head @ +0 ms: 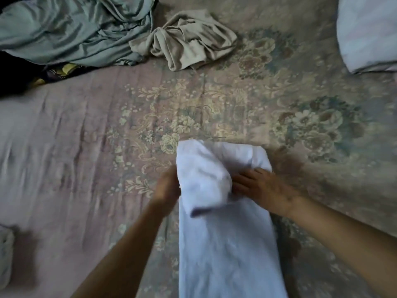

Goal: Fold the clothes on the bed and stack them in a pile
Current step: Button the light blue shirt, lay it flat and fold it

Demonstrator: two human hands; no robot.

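A long white garment [225, 244] lies lengthwise on the flowered bedspread [86, 147], its far end doubled back toward me. My left hand [166, 187] grips the left edge of that doubled-back flap, and most of its fingers are hidden by the cloth. My right hand [260, 187] lies flat with straight fingers on the garment's right side, pressing against the fold. A crumpled beige garment [187, 43] lies at the far middle. A rumpled grey-green garment [71, 29] is spread at the far left.
A dark cloth with yellow print [53, 72] peeks out under the grey-green garment at the left. A white pillow or folded white cloth [367, 33] sits at the far right. A pale cloth [5, 254] shows at the left edge.
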